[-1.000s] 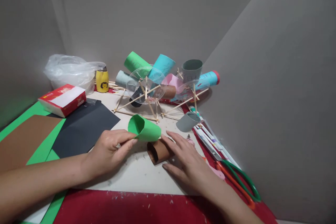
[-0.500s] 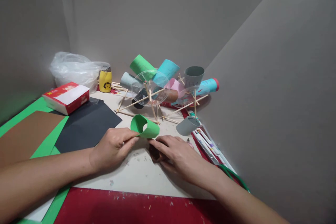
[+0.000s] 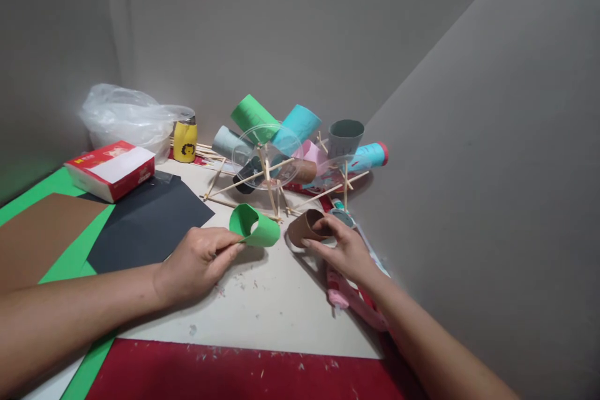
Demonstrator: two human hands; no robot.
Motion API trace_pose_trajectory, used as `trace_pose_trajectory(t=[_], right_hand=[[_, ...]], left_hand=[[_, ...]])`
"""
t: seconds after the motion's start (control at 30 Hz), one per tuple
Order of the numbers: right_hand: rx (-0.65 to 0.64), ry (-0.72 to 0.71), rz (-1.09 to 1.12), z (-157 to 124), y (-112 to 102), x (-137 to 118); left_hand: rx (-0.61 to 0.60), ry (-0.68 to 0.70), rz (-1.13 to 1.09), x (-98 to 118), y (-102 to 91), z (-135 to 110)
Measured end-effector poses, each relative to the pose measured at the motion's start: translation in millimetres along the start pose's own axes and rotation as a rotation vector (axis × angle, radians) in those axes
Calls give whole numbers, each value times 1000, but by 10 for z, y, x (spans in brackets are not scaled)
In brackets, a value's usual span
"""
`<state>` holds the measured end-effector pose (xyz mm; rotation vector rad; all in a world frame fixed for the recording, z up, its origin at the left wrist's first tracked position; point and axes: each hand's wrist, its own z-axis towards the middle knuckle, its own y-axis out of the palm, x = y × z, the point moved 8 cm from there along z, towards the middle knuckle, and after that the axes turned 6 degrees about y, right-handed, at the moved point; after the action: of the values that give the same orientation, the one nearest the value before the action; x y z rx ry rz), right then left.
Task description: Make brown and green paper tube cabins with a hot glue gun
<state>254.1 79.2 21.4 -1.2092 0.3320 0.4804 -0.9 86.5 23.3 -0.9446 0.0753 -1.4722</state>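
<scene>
Pinched at its near edge by my left hand (image 3: 199, 265), a short green paper tube (image 3: 266, 231) is held just above the white board, its open end facing me. My right hand (image 3: 345, 247) grips a brown paper tube (image 3: 300, 229) by its rim, with the thumb outside and fingers at the opening. The two tubes are close together but apart. Behind my right hand, a grey tube (image 3: 344, 217) is mostly hidden. Beyond both hands stands a wheel of clear plastic discs with coloured paper tubes, such as a blue tube (image 3: 297, 128), on a frame of wooden sticks (image 3: 246, 180).
A pink glue gun (image 3: 341, 292) lies right of the white board (image 3: 244, 319). On the left are black paper (image 3: 150, 225), brown paper (image 3: 42, 231), a red-and-white box (image 3: 112, 169), a plastic bag (image 3: 126, 115) and a yellow lion-printed container (image 3: 185, 140). Grey walls enclose the back and right.
My right hand has moved right and away from me, bringing the brown tube beside the grey one. The pink glue gun has come into view. My left hand still holds the green tube.
</scene>
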Motion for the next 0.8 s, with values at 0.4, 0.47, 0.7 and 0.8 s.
trace_pose_trajectory(t=[0.4,0.47,0.7,0.8], right_hand=[[2,-28,-203,-253,-138,202],[48,16,-267,-452,-280,273],[-197,196,-388,-1110,-247,486],[-242,200,-391,-1116,-144,475]], left_hand=[[9,34,7,7,10,7],[-4,32,20,4,17,10],[-54,-1,-3,-34,55,-2],[-76,-39,-50,-30,67,1]])
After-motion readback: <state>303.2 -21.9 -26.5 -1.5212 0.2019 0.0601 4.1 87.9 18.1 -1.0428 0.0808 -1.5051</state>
